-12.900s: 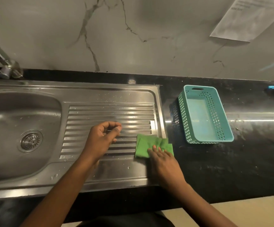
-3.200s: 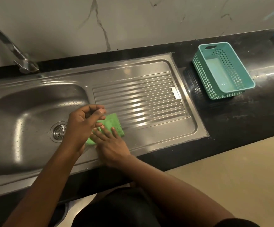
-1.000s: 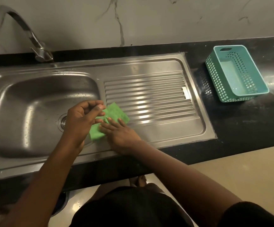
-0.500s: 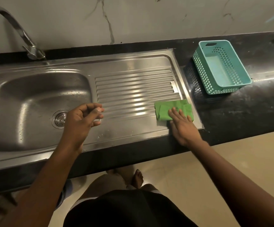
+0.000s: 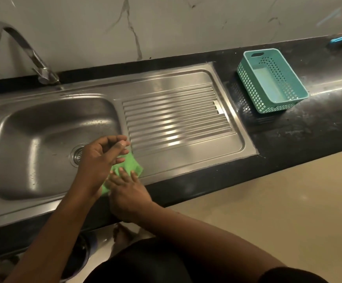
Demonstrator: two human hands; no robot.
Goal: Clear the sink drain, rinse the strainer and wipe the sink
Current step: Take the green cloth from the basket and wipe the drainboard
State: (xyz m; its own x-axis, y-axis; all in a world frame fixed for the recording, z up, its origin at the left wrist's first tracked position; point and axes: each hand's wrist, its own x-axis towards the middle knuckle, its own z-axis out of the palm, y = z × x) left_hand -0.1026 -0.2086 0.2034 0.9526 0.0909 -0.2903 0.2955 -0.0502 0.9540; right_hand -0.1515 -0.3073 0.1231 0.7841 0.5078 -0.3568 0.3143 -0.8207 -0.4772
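Right hand [image 5: 128, 194]: palm down, fingers straight and spread, pressing a green cloth [image 5: 132, 163] flat against the steel. The cloth lies on the front ledge of the stainless steel sink [image 5: 43, 127], at the near corner where the basin meets the ribbed drainboard [image 5: 176, 121]; its left part is hidden under the hands. Left hand [image 5: 100, 158]: held above the cloth, fingers loosely curled, thumb near the fingertips, nothing visible in its grasp. Drain strainer [image 5: 76, 155]: seated in the basin floor, partly covered by the left hand. Faucet [image 5: 23, 45]: at rear left. Teal perforated basket [image 5: 276, 107]: on the black countertop [image 5: 308, 129], right of the drainboard, apart from it
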